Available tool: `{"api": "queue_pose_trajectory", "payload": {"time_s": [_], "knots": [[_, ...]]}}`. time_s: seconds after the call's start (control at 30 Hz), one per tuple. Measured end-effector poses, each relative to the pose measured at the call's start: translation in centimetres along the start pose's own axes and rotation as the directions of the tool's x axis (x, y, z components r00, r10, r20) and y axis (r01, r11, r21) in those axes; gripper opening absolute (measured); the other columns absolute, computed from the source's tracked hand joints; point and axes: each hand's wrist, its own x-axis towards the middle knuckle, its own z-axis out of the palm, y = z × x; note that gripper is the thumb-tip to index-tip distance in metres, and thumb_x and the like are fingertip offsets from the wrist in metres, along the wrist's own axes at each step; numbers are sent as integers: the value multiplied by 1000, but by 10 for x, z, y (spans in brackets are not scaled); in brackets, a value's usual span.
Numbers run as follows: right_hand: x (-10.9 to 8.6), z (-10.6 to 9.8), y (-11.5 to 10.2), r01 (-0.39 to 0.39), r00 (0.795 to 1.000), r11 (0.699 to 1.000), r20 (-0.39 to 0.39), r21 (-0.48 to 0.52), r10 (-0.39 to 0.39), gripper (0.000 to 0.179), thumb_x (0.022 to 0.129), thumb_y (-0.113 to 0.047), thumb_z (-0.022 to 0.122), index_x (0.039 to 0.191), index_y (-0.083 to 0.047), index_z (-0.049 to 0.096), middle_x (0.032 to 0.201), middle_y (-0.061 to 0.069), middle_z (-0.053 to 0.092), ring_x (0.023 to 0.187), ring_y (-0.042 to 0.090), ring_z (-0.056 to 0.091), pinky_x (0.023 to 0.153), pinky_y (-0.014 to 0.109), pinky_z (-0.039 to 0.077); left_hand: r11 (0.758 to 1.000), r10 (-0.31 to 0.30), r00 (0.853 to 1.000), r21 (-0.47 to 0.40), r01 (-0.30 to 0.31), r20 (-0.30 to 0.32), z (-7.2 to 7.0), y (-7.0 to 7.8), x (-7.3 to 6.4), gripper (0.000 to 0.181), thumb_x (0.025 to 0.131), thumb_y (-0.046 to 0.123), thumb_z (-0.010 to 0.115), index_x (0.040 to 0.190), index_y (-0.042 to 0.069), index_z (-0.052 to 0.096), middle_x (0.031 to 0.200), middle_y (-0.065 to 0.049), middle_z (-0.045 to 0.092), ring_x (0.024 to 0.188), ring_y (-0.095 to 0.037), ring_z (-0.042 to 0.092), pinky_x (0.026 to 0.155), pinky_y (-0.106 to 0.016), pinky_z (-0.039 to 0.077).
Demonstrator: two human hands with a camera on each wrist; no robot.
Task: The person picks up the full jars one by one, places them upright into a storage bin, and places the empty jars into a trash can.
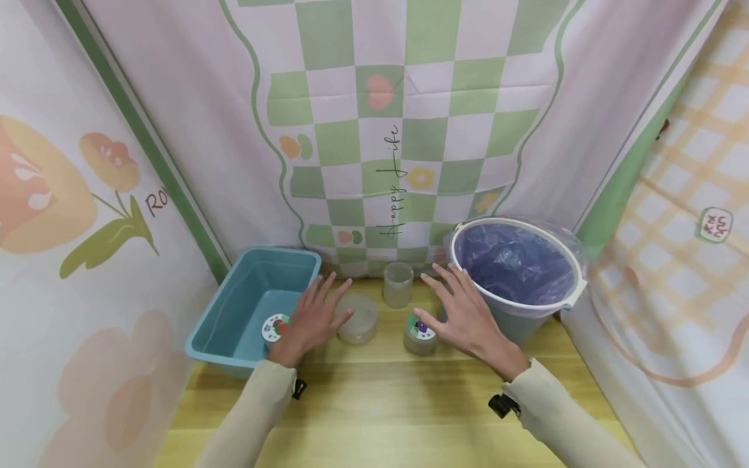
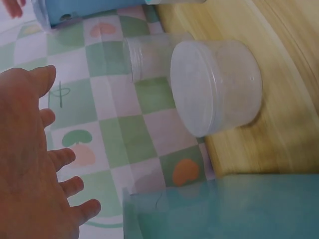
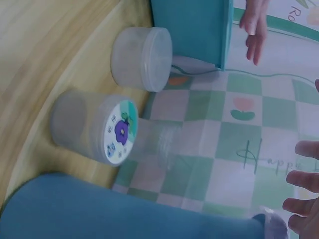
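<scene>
My left hand (image 1: 311,317) hovers with spread fingers over the right rim of a blue plastic basin (image 1: 218,311). Inside that basin is a round container with a red-printed label (image 1: 274,327), partly covered by the hand. A translucent lidded tub (image 1: 357,318) stands just right of the left hand, holding nothing I can make out. My right hand (image 1: 468,317), fingers also spread, is above the table beside a small jar (image 1: 420,338) with a purple picture on its lid. Neither hand grips anything. Behind them stands a clear jar (image 1: 398,286), seemingly without a lid.
A blue bin (image 1: 521,318) lined with a purple plastic bag (image 1: 515,263) stands at the right rear. The wooden table (image 1: 374,403) meets a checkered cloth (image 1: 380,130) at the back. Printed cloths hang on both sides.
</scene>
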Motion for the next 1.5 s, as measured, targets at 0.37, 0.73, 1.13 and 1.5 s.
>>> {"api": "queue_pose_trajectory", "payload": {"time_s": [0.37, 0.73, 1.13, 1.5], "knots": [[-8, -25, 23, -88, 995, 995, -50, -41, 86, 73, 101, -51, 71, 161, -14, 54, 171, 22, 41, 161, 51, 27, 131, 74, 15, 997, 80, 994, -5, -80, -71, 28, 2, 10, 66, 110, 42, 63, 168, 19, 42, 175, -26, 31, 161, -58, 24, 130, -71, 26], [-30, -37, 53, -151, 986, 986, -90, -75, 144, 80, 100, -53, 71, 164, -12, 47, 169, 25, 41, 158, 55, 29, 129, 78, 15, 999, 3, 1000, -36, -3, 14, 47, 3, 8, 73, 106, 46, 69, 168, 20, 43, 178, -24, 26, 162, -57, 24, 131, -72, 23], [-49, -50, 86, -243, 966, 968, -108, -65, 236, 78, 105, -58, 61, 165, -11, 45, 170, 29, 37, 159, 59, 24, 129, 79, 6, 999, -42, 999, -22, 43, 26, 78, -14, 11, 87, 98, 53, 79, 170, 23, 41, 180, -25, 20, 163, -57, 21, 130, -72, 24], [-60, -57, 117, -278, 948, 958, -183, -68, 262, 71, 109, -55, 55, 161, -7, 49, 168, 33, 38, 157, 63, 24, 124, 83, 10, 998, -47, 999, -42, 46, -15, 94, -22, 13, 99, 87, 48, 90, 169, 19, 41, 178, -30, 18, 159, -63, 22, 127, -77, 24]]}}
